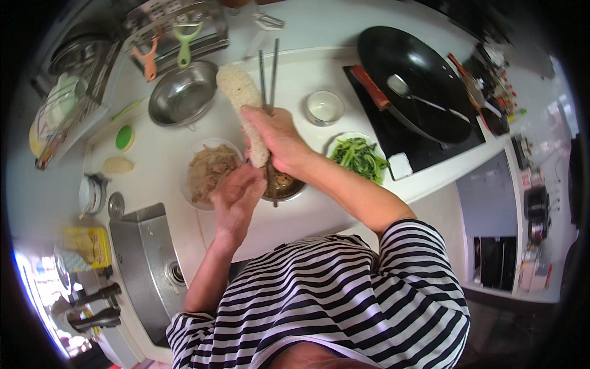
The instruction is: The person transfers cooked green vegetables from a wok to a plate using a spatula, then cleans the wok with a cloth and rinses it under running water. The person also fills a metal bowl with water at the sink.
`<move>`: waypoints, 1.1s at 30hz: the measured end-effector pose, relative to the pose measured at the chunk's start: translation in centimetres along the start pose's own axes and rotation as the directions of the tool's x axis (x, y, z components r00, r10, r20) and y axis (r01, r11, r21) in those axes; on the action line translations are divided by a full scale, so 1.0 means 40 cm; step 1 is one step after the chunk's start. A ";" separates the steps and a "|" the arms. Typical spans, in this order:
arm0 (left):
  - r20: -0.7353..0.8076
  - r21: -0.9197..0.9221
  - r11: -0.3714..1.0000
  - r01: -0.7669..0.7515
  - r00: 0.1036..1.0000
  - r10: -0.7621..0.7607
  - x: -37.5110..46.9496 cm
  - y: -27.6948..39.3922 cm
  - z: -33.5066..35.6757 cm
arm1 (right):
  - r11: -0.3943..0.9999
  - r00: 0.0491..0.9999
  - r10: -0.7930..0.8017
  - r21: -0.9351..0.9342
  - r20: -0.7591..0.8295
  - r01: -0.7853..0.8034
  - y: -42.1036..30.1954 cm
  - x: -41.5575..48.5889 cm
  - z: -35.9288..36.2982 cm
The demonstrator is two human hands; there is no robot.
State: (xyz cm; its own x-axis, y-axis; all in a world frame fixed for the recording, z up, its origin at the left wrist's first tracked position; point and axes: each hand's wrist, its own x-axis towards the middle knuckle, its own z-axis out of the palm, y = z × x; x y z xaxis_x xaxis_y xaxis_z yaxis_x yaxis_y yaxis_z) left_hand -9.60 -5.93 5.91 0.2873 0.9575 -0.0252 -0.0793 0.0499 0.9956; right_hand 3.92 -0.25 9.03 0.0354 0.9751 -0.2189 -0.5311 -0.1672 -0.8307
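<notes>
My right hand (283, 140) grips a long cream-coloured loofah sponge (237, 87) together with a pair of dark chopsticks (274, 74). My left hand (237, 191) is at the loofah's lower end, fingers bent; whether it pinches the loofah or only touches it is unclear. Below my hands stands a bowl of brown sauce (285, 185) with bits in it, partly hidden; the chopsticks' lower ends show over it. Left of it, partly behind my left hand, is a plate of pale shredded food (209, 170). A plate of cooked green vegetables (357, 157) lies to the right.
A small bowl (324, 108) stands behind the greens. On the black cooktop (410, 159) rests a wok (415, 60) holding a ladle (398, 86). A steel basin (182, 99), green sponge (124, 137) and steel sink (143, 249) are leftward. Two peelers (184, 46) hang behind.
</notes>
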 end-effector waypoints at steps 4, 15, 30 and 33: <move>0.183 -0.036 0.999 0.028 0.983 -0.021 0.011 -0.067 0.052 | 0.992 0.990 -0.060 -0.114 -0.128 0.045 0.007 -0.043 0.002; 0.357 -0.200 0.958 0.206 0.926 -0.124 -0.023 0.019 0.147 | 0.845 0.825 -0.535 -0.146 -0.181 0.515 -0.034 -0.131 -0.192; 0.411 0.577 0.711 -0.401 0.895 0.170 0.173 0.219 0.380 | 0.688 0.660 -0.656 -0.650 -0.367 0.323 -0.612 -0.380 -0.728; 0.366 0.685 0.556 -0.471 0.882 0.296 0.219 0.226 0.479 | 0.645 0.745 -0.597 -0.730 -0.297 0.226 -0.669 -0.351 -0.829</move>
State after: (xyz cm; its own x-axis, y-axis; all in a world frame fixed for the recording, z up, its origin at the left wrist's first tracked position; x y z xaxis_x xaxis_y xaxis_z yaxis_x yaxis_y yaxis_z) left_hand 10.52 -2.53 16.42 0.5797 0.7554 0.3055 0.4746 -0.6178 0.6270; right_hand 45.71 -14.32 17.34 0.5947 0.7833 0.1808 0.2837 0.0060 -0.9589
